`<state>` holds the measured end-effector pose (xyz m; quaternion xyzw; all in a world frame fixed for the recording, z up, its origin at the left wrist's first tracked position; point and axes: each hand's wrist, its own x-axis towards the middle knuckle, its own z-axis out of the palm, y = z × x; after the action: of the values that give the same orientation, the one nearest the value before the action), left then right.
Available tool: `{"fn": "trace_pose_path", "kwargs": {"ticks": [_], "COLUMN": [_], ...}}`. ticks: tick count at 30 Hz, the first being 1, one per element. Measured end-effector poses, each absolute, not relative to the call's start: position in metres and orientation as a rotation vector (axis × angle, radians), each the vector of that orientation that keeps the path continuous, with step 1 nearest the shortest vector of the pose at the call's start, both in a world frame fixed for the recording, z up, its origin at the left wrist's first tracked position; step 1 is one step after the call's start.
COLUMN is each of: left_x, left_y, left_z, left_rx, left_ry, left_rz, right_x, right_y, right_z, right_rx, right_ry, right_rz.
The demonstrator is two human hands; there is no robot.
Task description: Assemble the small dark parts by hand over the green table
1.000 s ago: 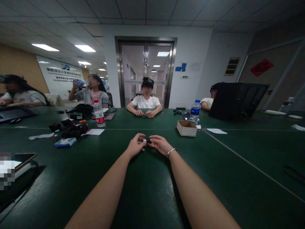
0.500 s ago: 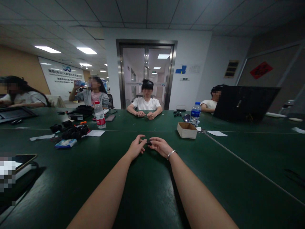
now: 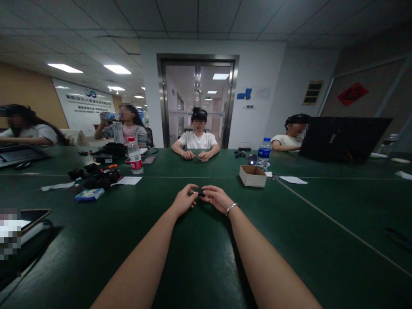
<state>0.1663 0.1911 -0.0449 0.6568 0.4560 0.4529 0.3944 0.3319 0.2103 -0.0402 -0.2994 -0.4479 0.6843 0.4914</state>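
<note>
Out over the green surface (image 3: pixel 199 257), the left hand (image 3: pixel 184 200) and right hand (image 3: pixel 218 198) met fingertip to fingertip, both pinching a small dark object (image 3: pixel 201 193) between them, just above the surface; a cardboard box (image 3: pixel 252 175) sat nearby.

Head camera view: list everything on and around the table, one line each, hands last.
table: one, dark green, fills the foreground
cardboard box: one, brown, open, ahead to the right
water bottles: two, red label on the left, blue label on the right
black gear: a pile, left of centre
laptop: one, black, far right
paper sheets: two, white
people: four seated at the far side
small part: one, black, pinched between both hands
hands: left, right, resting on the table
</note>
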Motion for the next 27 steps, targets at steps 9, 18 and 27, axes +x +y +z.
{"fn": "trace_pose_path", "kwargs": {"ticks": [9, 18, 27], "left_x": [0.1663, 0.1658, 0.1674], "left_y": [0.1899, 0.1902, 0.1873], "left_z": [-0.0422, -0.0431, -0.0397], "left_rx": [1.675, 1.703, 1.696], "left_ry": [1.185, 1.205, 1.185], "left_rz": [1.149, 1.101, 1.100], "right_x": [0.3322, 0.3325, 0.3324], "right_y": [0.2097, 0.2114, 0.2121], "right_z": [-0.0393, -0.0422, -0.0434], "right_rx": [-0.733, -0.701, -0.698], "right_ry": [-1.088, -1.104, -1.108], "right_rz": [1.663, 1.655, 1.658]}}
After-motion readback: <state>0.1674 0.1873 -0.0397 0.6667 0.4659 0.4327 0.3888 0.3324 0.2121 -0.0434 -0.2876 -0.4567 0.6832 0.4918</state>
